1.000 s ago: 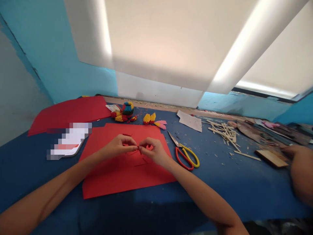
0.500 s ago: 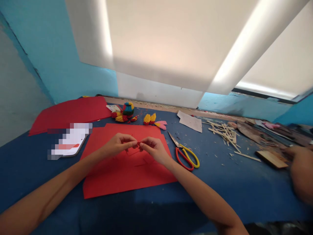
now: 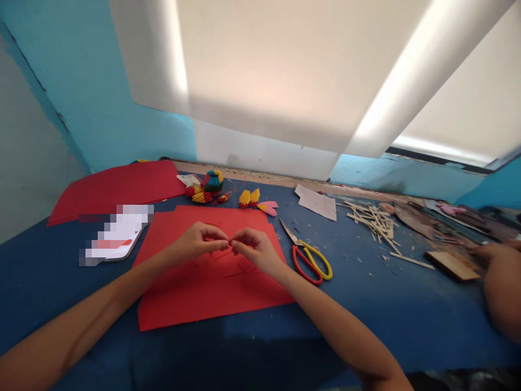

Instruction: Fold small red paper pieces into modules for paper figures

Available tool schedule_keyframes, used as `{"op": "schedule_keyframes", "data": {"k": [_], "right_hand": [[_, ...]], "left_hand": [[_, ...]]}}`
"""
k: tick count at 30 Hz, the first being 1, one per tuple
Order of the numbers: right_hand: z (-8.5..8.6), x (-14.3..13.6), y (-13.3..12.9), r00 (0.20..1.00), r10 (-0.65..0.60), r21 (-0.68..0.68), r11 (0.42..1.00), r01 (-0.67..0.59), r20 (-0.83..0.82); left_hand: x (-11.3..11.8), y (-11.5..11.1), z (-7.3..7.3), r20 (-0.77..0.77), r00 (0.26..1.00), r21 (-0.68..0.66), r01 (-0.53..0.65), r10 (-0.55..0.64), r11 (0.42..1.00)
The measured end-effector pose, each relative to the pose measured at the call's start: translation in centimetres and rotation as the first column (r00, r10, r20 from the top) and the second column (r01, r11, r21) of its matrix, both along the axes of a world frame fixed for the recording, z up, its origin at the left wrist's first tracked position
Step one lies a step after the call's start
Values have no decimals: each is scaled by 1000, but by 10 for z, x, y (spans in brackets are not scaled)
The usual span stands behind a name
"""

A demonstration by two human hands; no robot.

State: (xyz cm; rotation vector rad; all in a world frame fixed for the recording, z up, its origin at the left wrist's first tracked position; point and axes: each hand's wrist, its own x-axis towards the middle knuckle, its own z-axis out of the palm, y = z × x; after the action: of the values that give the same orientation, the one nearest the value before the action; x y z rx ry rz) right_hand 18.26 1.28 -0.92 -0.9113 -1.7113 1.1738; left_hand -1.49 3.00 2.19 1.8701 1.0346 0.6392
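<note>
Over a red paper sheet, my left hand and my right hand meet fingertip to fingertip. Both pinch a small piece of red paper, mostly hidden by the fingers. A few small red paper pieces lie on the sheet beneath my hands. Right of the sheet rest scissors with one red and one yellow handle, blades partly apart and pointing away from me.
Folded-paper figures and yellow-red folded pieces stand behind the sheet. Left are a phone and more red paper. Right lie white paper, thin wooden sticks, a wooden block and another person's arm.
My fingertips have closed in a little around the small red paper piece, so less of it shows. The other things on the table stay in place.
</note>
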Motion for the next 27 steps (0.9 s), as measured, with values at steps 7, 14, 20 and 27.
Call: {"op": "schedule_keyframes", "data": {"k": [7, 14, 20, 27], "right_hand": [[3, 1, -2, 999, -7, -11, 1000, 8, 51], [5, -1, -3, 998, -11, -1, 1000, 11, 65], [11, -2, -4, 967, -174, 139, 979, 149, 188], [12, -1, -3, 982, -113, 113, 989, 96, 154]], "left_hand": [[2, -1, 1, -5, 1000, 76, -2, 3, 997], [4, -4, -1, -2, 1000, 103, -22, 22, 994], [8, -9, -1, 48, 994, 150, -106, 100, 983], [7, -8, -2, 9, 999, 172, -42, 41, 984]]}}
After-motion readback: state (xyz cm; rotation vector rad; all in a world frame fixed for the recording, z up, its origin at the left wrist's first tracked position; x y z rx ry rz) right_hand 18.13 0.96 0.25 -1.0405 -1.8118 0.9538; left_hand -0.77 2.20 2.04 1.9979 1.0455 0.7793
